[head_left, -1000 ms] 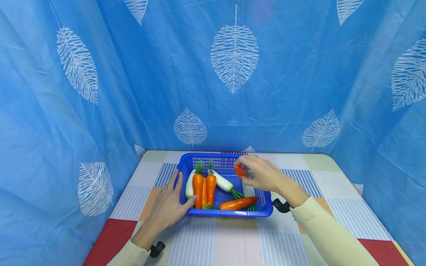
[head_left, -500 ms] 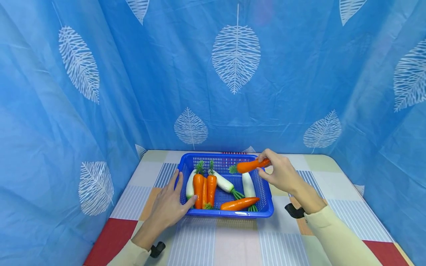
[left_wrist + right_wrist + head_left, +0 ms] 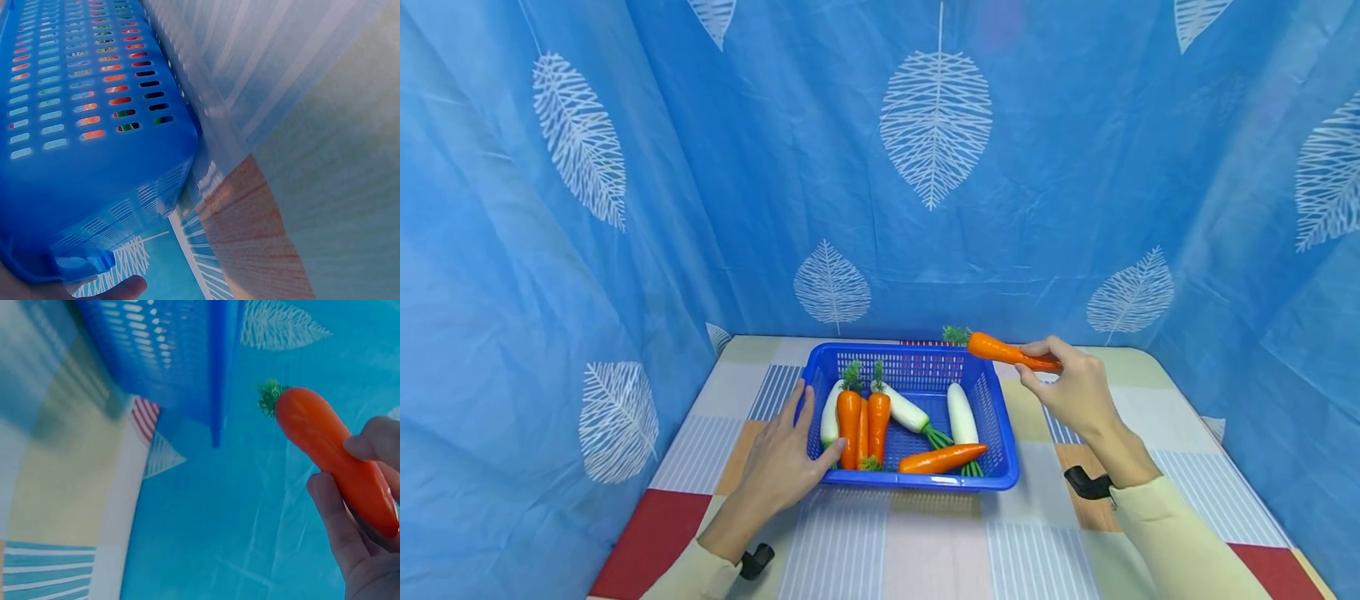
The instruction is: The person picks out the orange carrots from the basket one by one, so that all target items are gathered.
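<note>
In the head view my right hand pinches a carrot by its thin end, above the right rear corner of the blue basket. The carrot's green top points left; the right wrist view shows this carrot between thumb and fingers. My left hand rests on the basket's left front corner, fingers fairly straight along the rim. Inside lie several upright-lying carrots at the left, a carrot across the front right, and white radishes with green stems.
A patchwork-patterned tablecloth covers the table beneath the basket. Blue curtains with white leaf prints enclose the table at the back and both sides. Black wrist straps' cameras sit near both sleeves.
My right hand has lifted the carrot up out of the basket and carried it right, past the rear right rim. The left hand stays at the basket's corner.
</note>
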Demonstrator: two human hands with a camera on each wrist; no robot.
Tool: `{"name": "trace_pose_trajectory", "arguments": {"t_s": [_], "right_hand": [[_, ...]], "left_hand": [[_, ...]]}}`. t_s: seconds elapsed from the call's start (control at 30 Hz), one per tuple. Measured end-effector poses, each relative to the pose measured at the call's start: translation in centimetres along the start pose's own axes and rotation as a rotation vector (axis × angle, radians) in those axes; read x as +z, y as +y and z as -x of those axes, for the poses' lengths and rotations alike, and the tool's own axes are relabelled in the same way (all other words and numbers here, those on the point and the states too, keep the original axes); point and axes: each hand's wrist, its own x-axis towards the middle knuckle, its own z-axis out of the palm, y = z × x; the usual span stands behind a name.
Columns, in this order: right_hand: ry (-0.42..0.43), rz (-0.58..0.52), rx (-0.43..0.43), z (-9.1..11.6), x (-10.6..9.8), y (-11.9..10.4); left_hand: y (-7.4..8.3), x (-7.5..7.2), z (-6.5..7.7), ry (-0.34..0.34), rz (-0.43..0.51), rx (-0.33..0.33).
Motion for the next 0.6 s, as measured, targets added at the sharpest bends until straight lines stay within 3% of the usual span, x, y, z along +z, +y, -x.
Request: {"name": "trace_pose_trajectory", "arguments": {"t_s": [0.4,0.6], "right_hand": [[0.010,0.019,0.225,2.0,-0.5,2.7],[-0.035,0.043,0.319,2.9,-0.8,4.4]], "left_hand": [[-0.1,0.0,0.1,0.010,0.003,0.006],[-0.1,0.0,0.0,0.012,0.010,0.012]]}}
